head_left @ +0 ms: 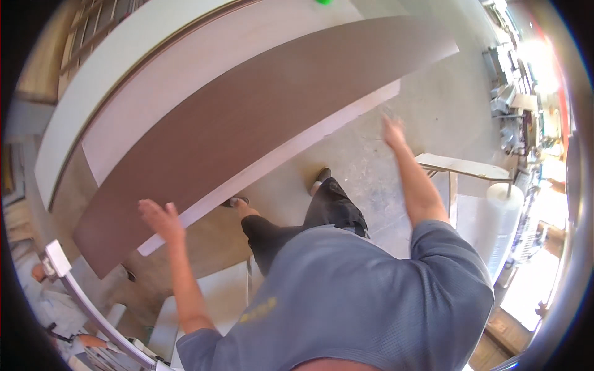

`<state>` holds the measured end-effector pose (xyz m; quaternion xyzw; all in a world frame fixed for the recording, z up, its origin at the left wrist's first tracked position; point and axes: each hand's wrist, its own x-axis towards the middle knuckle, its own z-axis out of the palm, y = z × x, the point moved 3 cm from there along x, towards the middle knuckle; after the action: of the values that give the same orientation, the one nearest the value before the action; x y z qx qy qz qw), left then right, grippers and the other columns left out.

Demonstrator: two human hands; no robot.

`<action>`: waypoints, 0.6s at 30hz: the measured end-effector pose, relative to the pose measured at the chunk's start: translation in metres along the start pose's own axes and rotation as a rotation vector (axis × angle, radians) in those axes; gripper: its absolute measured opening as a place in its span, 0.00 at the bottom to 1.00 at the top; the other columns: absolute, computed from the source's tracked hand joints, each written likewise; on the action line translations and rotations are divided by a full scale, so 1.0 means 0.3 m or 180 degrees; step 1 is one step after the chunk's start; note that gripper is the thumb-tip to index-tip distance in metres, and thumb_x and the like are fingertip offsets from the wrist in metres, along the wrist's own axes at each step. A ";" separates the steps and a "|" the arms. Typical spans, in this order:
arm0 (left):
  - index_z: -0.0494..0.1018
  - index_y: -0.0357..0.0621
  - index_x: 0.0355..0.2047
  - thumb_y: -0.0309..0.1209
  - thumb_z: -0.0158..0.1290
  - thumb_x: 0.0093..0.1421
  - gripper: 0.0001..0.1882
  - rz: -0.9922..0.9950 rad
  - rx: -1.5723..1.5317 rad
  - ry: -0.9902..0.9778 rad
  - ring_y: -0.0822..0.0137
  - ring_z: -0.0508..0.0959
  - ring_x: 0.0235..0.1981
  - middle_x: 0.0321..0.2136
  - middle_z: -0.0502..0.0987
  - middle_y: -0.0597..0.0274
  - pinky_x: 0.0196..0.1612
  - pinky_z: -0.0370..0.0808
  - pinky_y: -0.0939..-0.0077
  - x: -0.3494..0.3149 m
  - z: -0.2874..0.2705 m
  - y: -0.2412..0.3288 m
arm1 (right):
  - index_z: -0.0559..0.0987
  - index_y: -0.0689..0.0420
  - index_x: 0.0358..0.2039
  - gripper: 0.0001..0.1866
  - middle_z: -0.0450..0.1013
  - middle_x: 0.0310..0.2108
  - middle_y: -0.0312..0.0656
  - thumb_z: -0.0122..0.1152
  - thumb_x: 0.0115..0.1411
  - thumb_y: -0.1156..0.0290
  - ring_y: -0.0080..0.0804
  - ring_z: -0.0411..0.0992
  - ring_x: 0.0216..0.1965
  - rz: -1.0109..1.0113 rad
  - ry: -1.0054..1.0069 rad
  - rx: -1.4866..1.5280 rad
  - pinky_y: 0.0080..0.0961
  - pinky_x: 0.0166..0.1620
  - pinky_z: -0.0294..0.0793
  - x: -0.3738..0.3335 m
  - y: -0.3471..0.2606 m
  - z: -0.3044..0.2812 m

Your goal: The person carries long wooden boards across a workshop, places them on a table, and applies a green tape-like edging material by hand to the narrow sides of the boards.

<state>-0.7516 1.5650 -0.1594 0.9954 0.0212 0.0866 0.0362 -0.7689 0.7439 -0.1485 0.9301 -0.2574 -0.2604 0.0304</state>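
Broadly, brown board (260,123): stretched out before the person, a pale surface (154,111) showing along both long edges.
Clear roll (502,216): upright, beyond the right arm.
Left hand (163,220): empty, fingers spread, over the board's near-left edge; contact unclear.
Right hand (393,131): blurred, near the pale surface's right end; grip cannot be told.

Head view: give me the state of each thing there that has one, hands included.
Left hand: open, empty, at the brown panel; contact unclear.
Right hand: blurred, apart from the panels; grip unclear.
Brown panel: lying over the pale panel.
Pale panel: partly covered.
Clear roll: wound up.
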 end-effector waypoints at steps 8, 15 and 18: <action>0.40 0.28 0.73 0.48 0.60 0.62 0.55 0.1845 -0.2132 -0.1288 0.43 0.38 0.77 0.75 0.38 0.37 0.76 0.35 0.47 0.230 -0.020 2.402 | 0.75 0.67 0.55 0.30 0.73 0.56 0.64 0.44 0.73 0.49 0.62 0.68 0.61 -0.0114 -0.0443 0.1214 0.47 0.63 0.66 -0.216 0.983 0.330; 0.55 0.39 0.71 0.51 0.50 0.68 0.40 0.1669 -0.2189 -0.0787 0.41 0.52 0.73 0.71 0.54 0.33 0.74 0.49 0.48 0.592 -0.074 2.819 | 0.80 0.64 0.39 0.32 0.79 0.37 0.57 0.43 0.73 0.44 0.46 0.75 0.41 0.0281 -0.1321 0.2558 0.42 0.49 0.71 -0.169 1.205 0.201; 0.51 0.23 0.69 0.52 0.44 0.72 0.43 -0.0569 -0.0154 -0.0549 0.37 0.47 0.74 0.71 0.49 0.29 0.75 0.42 0.46 0.878 0.207 2.512 | 0.79 0.63 0.32 0.33 0.78 0.31 0.57 0.40 0.73 0.44 0.46 0.74 0.35 0.0675 -0.0879 0.2195 0.46 0.44 0.71 -0.079 1.531 0.382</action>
<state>-0.4545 0.8224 -0.1183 0.9921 0.1045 -0.0024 0.0695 -1.0561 0.3669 -0.1487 0.8101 -0.4263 -0.2767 -0.2924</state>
